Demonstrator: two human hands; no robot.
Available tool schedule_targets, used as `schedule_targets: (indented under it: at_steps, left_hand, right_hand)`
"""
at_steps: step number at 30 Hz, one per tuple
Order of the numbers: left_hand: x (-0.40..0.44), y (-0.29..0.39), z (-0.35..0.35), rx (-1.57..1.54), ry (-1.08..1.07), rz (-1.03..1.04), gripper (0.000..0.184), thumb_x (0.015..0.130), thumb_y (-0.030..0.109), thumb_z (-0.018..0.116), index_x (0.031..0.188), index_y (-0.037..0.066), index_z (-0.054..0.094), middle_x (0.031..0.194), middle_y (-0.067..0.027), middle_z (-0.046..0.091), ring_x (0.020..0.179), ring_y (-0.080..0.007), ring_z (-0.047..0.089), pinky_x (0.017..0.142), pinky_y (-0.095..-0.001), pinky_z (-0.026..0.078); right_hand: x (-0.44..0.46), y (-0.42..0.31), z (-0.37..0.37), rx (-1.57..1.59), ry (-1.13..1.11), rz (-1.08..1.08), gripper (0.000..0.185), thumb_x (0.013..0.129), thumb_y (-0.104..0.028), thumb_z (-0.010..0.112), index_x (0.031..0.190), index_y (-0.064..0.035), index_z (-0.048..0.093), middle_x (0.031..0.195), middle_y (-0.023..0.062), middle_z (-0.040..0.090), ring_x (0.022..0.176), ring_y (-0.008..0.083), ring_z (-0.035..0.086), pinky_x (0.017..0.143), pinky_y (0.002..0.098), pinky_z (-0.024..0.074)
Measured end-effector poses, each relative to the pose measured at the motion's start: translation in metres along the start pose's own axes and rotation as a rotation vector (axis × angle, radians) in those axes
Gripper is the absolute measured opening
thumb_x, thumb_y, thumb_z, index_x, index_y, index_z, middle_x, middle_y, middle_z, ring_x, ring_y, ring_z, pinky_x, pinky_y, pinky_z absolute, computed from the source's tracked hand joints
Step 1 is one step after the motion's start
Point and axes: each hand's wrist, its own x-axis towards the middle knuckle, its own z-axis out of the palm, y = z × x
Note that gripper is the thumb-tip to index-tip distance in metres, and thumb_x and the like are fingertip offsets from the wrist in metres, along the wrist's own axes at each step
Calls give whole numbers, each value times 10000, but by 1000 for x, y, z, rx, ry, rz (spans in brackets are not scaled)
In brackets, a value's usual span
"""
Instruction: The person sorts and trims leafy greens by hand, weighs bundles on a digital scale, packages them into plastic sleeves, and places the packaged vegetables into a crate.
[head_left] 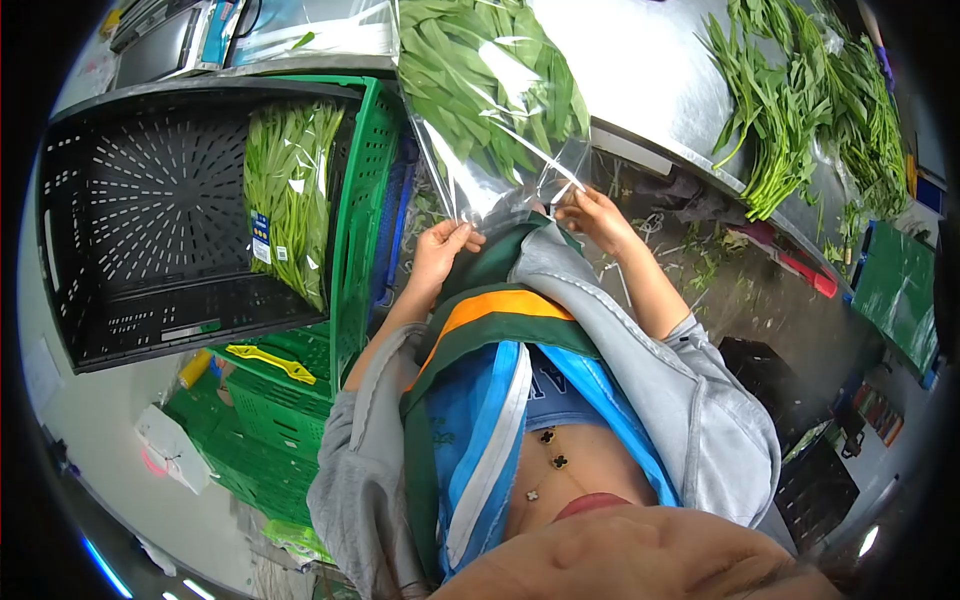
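Observation:
A clear plastic bag (490, 90) full of long green leaves lies over the metal table's edge, its lower end hanging toward my body. At the bag's lower left corner my left hand (447, 247) pinches the film between thumb and fingers. My right hand (597, 220) is closed on the film at the lower right corner, its fingers bent. The loose film between the two hands is creased and shiny.
A black crate (180, 270) on the left holds a labelled bag of greens (290, 200). Green crates (270, 410) stand below it, with a yellow strap (272, 362). Loose leafy bunches (780, 130) lie on the metal table (650, 60) at right. Leaf scraps litter the floor.

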Motion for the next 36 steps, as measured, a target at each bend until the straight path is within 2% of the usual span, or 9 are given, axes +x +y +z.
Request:
schedule_targets:
  at_steps: [6, 12, 15, 17, 20, 24, 33, 35, 36]
  left_hand:
    - [-1, -7, -8, 35, 50, 82, 230, 864, 184, 549, 943, -28, 590, 802, -114, 647, 691, -148, 600, 661, -257, 449]
    - [5, -16, -27, 51, 136, 162, 205, 847, 151, 572, 941, -31, 591, 781, -108, 647, 691, -150, 604, 669, -256, 466]
    - [-4, -10, -32, 423, 188, 263, 146, 827, 142, 582, 891, 17, 619, 727, -78, 655, 650, -137, 611, 636, -281, 465]
    - [-8, -8, -31, 828, 261, 587, 109, 790, 150, 613, 838, 54, 631, 696, -53, 651, 632, -162, 613, 633, -298, 440]
    - [-11, -13, -24, 683, 309, 414, 100, 769, 163, 633, 816, 75, 628, 702, -49, 651, 636, -195, 612, 641, -309, 422]
    - [-7, -12, -31, 955, 367, 549, 125, 773, 155, 634, 844, 52, 637, 660, -63, 650, 651, -167, 610, 631, -297, 433]
    - [-3, -49, -39, 646, 318, 275, 192, 820, 84, 579, 992, 0, 571, 776, -83, 645, 763, -125, 595, 751, -260, 450]
    - [-12, -46, -42, -53, 38, 266, 313, 825, 151, 589, 1091, 11, 498, 882, -111, 631, 766, -200, 608, 722, -328, 452]
    - [-18, -42, -50, -53, 36, 268, 313, 825, 151, 589, 1091, 11, 498, 882, -111, 631, 766, -200, 608, 722, -328, 452]
  right_hand:
    - [15, 13, -10, 330, -189, -150, 176, 849, -227, 581, 902, -65, 534, 738, 38, 574, 704, 147, 539, 631, 233, 413]
    - [10, 15, -27, -121, -3, -124, 145, 847, -199, 580, 812, -60, 557, 759, 37, 607, 700, 101, 543, 646, 230, 413]
    - [4, 15, -32, -36, -117, -93, 178, 840, -235, 590, 835, -58, 571, 786, 35, 620, 719, 100, 550, 674, 226, 410]
    - [0, 14, -32, -49, -181, -95, 183, 839, -250, 591, 841, -67, 588, 801, 31, 629, 729, 98, 550, 683, 220, 405]
    - [-3, 12, -28, -196, -73, -146, 163, 845, -213, 585, 816, -53, 586, 771, 25, 626, 725, 91, 550, 687, 229, 416]
    - [0, 8, -38, -451, 35, -239, 146, 849, -168, 579, 796, -32, 582, 742, 20, 620, 714, 80, 548, 689, 242, 431]
    - [-2, 30, -39, -341, 18, -200, 141, 861, -166, 567, 802, -38, 572, 726, 16, 618, 695, 80, 551, 688, 238, 436]
    - [-5, 28, -35, -304, -1, -190, 146, 863, -175, 566, 809, -39, 574, 729, 14, 619, 697, 80, 552, 687, 239, 436]
    - [-5, 29, -33, -319, -1, -182, 154, 864, -182, 565, 809, -38, 574, 733, 17, 620, 699, 80, 554, 684, 240, 437]
